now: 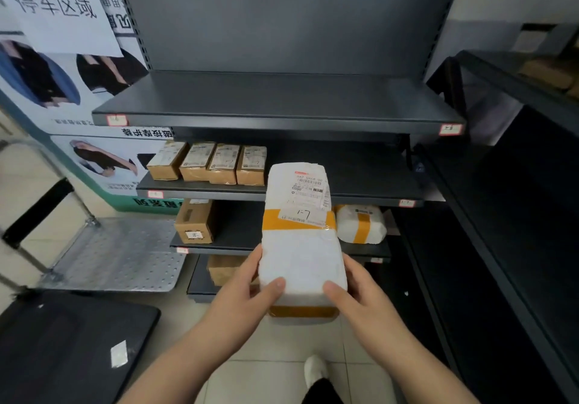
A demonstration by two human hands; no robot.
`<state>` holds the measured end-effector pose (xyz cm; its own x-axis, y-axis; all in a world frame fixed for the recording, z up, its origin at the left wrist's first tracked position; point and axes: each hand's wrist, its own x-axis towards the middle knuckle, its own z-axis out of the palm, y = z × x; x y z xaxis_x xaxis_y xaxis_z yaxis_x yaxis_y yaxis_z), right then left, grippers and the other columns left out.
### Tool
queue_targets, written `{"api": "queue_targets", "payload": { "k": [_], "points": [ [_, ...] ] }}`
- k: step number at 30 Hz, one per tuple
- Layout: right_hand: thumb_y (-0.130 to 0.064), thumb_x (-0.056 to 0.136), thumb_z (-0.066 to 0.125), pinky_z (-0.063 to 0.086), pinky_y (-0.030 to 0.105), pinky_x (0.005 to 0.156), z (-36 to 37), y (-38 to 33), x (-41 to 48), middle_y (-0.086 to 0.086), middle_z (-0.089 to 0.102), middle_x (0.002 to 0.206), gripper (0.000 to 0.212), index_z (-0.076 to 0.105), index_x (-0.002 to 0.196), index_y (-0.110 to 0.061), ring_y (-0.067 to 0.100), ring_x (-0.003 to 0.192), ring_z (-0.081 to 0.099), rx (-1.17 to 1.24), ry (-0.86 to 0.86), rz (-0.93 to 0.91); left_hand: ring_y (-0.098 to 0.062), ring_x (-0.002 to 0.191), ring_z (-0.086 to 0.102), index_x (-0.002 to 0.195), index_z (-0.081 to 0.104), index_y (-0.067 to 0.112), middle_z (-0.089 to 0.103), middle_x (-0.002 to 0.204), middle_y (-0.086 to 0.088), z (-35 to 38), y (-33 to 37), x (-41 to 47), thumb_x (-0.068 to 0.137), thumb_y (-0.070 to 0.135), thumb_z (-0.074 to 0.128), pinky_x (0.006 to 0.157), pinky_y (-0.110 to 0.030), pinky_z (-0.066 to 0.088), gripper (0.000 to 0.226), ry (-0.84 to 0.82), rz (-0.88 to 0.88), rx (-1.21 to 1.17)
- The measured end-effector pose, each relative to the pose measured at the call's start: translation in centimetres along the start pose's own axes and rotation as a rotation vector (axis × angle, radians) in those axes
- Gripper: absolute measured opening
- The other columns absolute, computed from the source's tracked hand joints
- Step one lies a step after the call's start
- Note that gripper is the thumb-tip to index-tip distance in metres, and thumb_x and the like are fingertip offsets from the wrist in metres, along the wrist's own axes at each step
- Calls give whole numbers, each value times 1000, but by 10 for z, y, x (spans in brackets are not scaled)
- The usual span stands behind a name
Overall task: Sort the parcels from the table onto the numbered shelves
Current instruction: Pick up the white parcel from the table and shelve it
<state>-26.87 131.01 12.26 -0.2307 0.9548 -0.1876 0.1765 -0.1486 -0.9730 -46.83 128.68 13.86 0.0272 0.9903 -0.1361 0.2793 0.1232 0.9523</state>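
Note:
I hold a white foam-wrapped parcel (300,234) with yellow tape bands and a shipping label marked "1-7", in front of the dark shelf unit. My left hand (250,281) grips its near left side and my right hand (354,287) grips its near right side. The parcel's far end points at the second shelf (360,189), whose right tag (406,203) reads "1-7". Several small cardboard boxes (206,164) stand in a row at that shelf's left end.
The top shelf (275,112) is bare. One shelf lower sit a brown box (195,222) and a white taped parcel (360,224); another brown box (224,267) sits below. A metal platform cart (116,256) stands left, a black case (69,350) near left, dark shelving (507,215) right.

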Motion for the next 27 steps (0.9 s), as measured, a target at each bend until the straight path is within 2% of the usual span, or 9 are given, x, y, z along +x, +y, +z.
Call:
{"api": "queue_targets", "payload": {
  "k": [3,5,9,11,15,17,18,22,27],
  "points": [
    [-23,91,62,46,36,102,-13,3,33,-22,59,124,46,45,125,-48,0,117,53,-20,-11,36,8,107,52,116,31,60,48,118,37,6,1,33,96,25,54,74,-3,44,47,-7,-42,8],
    [-24,91,61,47,33,100,-25,1,58,-24,58,124,48,43,129,-47,-1,116,53,-31,-21,55,9,106,53,123,30,59,49,120,37,9,1,60,96,28,53,74,-4,45,48,-7,-69,19],
    [-26,91,61,51,37,96,-52,-3,117,-24,54,126,55,36,136,-45,4,116,53,-36,-42,93,-6,120,52,143,22,51,48,134,26,16,1,121,93,41,56,99,-31,49,61,-13,-122,72],
    [-26,91,61,52,34,94,-63,0,147,-23,52,127,56,34,137,-44,4,117,52,-40,-55,110,-10,119,53,141,23,52,48,136,21,20,0,150,92,42,56,95,-36,52,60,-17,-134,106],
    [-26,92,60,53,21,82,-78,7,196,-18,53,128,55,36,139,-39,2,115,53,-31,-109,145,-4,115,52,134,23,56,50,129,25,25,0,195,92,50,52,94,-28,50,51,-2,-160,163],
    [-27,92,60,51,28,92,-82,13,220,-15,53,131,55,35,140,-39,4,117,53,-28,-136,159,7,104,49,127,20,57,45,115,36,27,1,213,96,43,50,84,-9,41,46,20,-172,208],
    [-28,92,60,48,32,98,-82,16,232,-15,52,132,57,34,141,-38,5,118,52,-34,-143,168,9,100,48,126,20,55,42,111,38,27,1,222,96,39,50,79,-6,37,45,28,-182,230],
    [-29,93,59,45,34,101,-75,20,268,-14,49,135,63,27,146,-37,8,117,49,-39,-175,233,0,111,44,144,18,41,46,133,17,23,-7,250,97,41,46,92,-19,36,54,15,-224,298],
    [-27,93,59,43,28,98,-59,30,297,-8,43,144,68,20,148,-35,7,121,46,-36,-204,224,-2,111,44,154,3,26,31,152,6,9,-26,277,98,47,40,100,-26,39,70,4,-269,477]
  ]
}}
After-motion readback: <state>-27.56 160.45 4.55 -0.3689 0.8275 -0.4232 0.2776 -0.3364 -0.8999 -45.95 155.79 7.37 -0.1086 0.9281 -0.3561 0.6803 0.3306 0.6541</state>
